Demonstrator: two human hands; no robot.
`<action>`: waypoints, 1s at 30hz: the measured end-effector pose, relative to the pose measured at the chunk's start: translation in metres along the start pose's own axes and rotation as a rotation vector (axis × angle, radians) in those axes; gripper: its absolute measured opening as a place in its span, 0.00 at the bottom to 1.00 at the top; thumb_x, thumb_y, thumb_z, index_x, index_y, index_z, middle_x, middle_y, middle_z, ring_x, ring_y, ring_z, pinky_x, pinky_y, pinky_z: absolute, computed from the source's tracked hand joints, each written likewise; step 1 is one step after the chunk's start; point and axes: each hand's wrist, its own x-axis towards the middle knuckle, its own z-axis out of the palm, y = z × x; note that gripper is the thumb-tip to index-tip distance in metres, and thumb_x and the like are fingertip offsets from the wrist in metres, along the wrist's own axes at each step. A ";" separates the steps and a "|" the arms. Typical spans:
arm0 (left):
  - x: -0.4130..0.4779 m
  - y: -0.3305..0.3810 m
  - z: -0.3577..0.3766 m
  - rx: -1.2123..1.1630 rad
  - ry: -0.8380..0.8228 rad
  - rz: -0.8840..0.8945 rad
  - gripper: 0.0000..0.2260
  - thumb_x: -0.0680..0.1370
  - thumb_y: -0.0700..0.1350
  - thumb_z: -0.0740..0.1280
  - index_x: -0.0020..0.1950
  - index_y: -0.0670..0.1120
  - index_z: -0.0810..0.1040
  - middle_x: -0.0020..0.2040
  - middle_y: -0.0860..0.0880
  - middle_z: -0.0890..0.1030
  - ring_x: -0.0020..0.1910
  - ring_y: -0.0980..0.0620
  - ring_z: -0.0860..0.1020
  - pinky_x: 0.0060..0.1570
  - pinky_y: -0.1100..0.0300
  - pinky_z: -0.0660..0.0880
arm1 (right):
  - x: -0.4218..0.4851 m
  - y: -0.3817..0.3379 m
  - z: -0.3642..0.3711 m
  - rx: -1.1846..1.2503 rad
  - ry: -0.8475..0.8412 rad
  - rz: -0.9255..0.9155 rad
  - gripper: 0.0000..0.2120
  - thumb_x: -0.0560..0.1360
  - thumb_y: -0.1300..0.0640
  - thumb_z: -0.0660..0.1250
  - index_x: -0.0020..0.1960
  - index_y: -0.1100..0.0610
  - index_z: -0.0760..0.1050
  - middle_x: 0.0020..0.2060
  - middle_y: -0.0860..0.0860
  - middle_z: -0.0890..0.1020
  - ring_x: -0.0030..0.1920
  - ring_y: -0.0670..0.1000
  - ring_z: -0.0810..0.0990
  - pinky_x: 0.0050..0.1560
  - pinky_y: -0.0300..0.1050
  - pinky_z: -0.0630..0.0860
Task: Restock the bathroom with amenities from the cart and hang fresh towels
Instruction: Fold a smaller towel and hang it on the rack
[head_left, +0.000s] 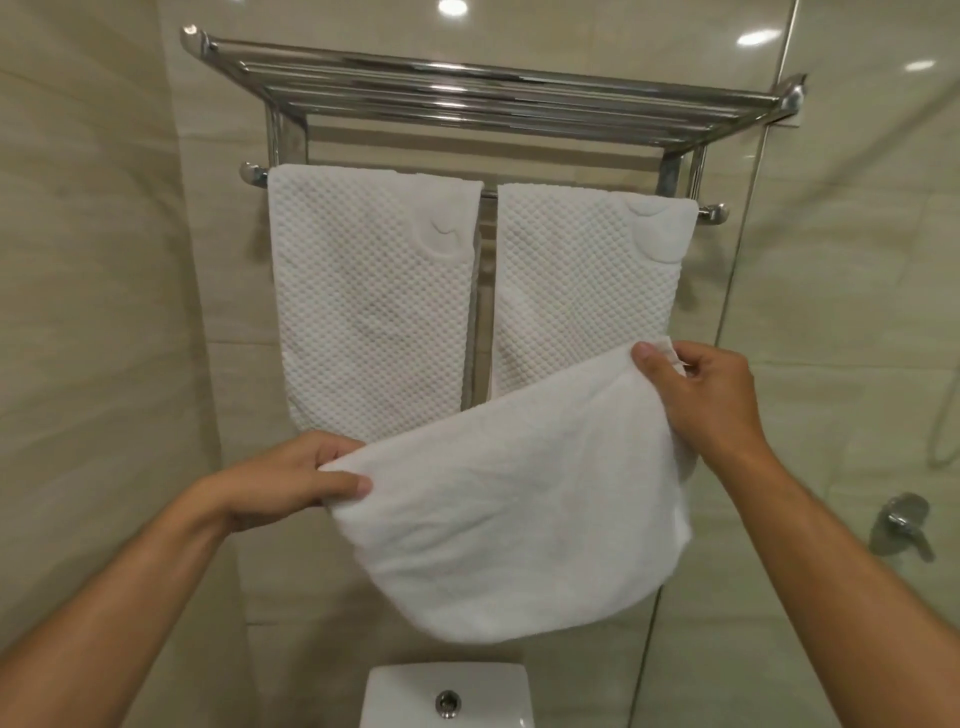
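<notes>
A chrome towel rack (483, 98) is fixed to the beige tiled wall, with a shelf of bars on top and a rail below. Two white waffle-textured towels hang side by side over the rail, the left towel (371, 296) and the right towel (576, 291). In front of them I hold a plain white towel (514, 514) stretched between both hands, sagging in the middle. My left hand (301, 480) pinches its lower left corner. My right hand (701, 400) grips its upper right corner, higher than the left.
A white toilet cistern (447, 696) with a chrome flush button sits directly below. A glass shower panel (737, 322) stands at the right, with a chrome mixer tap (901, 525) and a hose behind it. Ceiling lights reflect in the tiles above.
</notes>
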 end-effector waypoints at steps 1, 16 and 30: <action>0.002 -0.003 0.001 -0.082 0.085 -0.009 0.14 0.68 0.50 0.77 0.48 0.42 0.86 0.46 0.43 0.86 0.44 0.50 0.83 0.42 0.62 0.79 | -0.002 0.004 -0.002 -0.008 -0.004 0.007 0.22 0.75 0.43 0.73 0.42 0.64 0.80 0.34 0.61 0.82 0.34 0.50 0.75 0.37 0.48 0.74; 0.055 0.010 0.020 0.041 0.820 -0.004 0.10 0.79 0.53 0.70 0.46 0.47 0.84 0.43 0.49 0.87 0.44 0.46 0.85 0.47 0.49 0.80 | -0.019 0.042 -0.007 -0.146 0.151 0.017 0.13 0.79 0.47 0.69 0.41 0.55 0.81 0.32 0.48 0.82 0.36 0.48 0.79 0.35 0.35 0.70; 0.071 0.027 0.045 0.423 0.901 0.027 0.16 0.82 0.57 0.62 0.42 0.47 0.75 0.37 0.51 0.79 0.40 0.47 0.76 0.41 0.54 0.67 | -0.034 0.062 -0.008 -0.290 0.143 0.145 0.18 0.83 0.43 0.58 0.47 0.58 0.73 0.42 0.63 0.81 0.45 0.64 0.80 0.44 0.51 0.73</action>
